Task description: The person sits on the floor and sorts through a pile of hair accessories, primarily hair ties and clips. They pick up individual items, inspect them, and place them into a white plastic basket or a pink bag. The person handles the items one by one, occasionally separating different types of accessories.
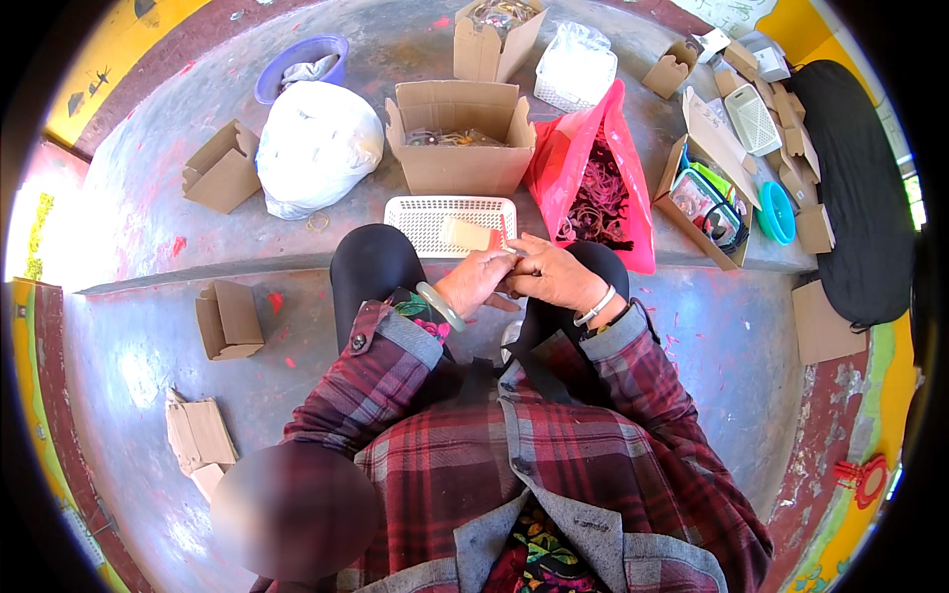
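Above my knees, my left hand (478,284) and my right hand (563,277) meet with their fingertips together. Both sets of fingers are bent and pinched, and whatever they hold is too small or too hidden to make out. Just beyond the fingertips is a cream-and-red flat packet (469,234), seen against a white perforated plastic basket (395,210). Whether the packet lies in the basket or touches my fingers, I cannot tell. Behind the basket stands an open cardboard box (460,170) with thin banded items inside. A pink plastic bag (643,222) full of dark and pink bands gapes open beside my right knee.
On the raised ledge are a stuffed white bag (318,148), a purple basin (331,49), a small carton (222,168), a box of pouches (692,232) and a teal basin (777,213). Another carton (229,319) and flattened cardboard (201,432) lie lower left.
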A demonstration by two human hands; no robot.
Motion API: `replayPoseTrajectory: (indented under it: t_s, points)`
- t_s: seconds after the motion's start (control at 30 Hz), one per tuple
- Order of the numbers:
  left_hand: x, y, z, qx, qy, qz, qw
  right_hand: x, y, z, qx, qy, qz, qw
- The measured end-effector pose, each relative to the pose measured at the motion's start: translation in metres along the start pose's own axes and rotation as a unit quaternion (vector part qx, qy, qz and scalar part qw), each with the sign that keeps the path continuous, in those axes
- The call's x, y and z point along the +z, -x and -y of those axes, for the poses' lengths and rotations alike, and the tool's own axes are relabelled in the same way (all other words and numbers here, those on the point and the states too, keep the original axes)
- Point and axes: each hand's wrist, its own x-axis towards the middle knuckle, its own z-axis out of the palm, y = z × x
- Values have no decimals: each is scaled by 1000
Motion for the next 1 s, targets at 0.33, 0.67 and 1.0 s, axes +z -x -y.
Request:
replayPoseTrajectory:
  t_s: [0.33, 0.67, 1.0]
  points:
    - [1, 4, -16, -5, -37, -62, 997, -15, 17, 3, 185, -59, -75, 978]
    - [-4, -2, -10, 165, 294, -174, 925, -3, 8, -12, 199, -546, -361, 729]
    - [-5, -6, -14, 212, 329, -99, 915, 31, -7, 17, 174, -578, -270, 750]
